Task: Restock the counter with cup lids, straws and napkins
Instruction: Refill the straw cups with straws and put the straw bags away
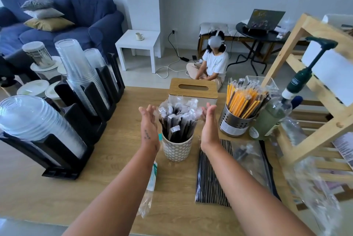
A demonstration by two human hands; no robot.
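Nearest the camera, an empty clear plastic bag is lying on the light wooden counter under the left forearm, and a flat pack of black-and-white striped straws is lying under the right forearm, with a crumpled clear wrapper just beside it. Beyond them, a white ceramic cup with a grey lattice pattern is standing upright, holding a bundle of black straws in clear wrappers that is fanning out above its rim. The left hand and the right hand are flanking the bundle, fingers spread and palms facing each other, gripping nothing; the fingertips are sitting at the edges of the wrappers. To the right, a perforated steel holder is carrying orange and black straws. On the left, a black rack is holding stacks of clear domed lids and clear plastic cups. Behind the cup, a white tissue box with a wooden slotted top is standing at the counter's far edge.
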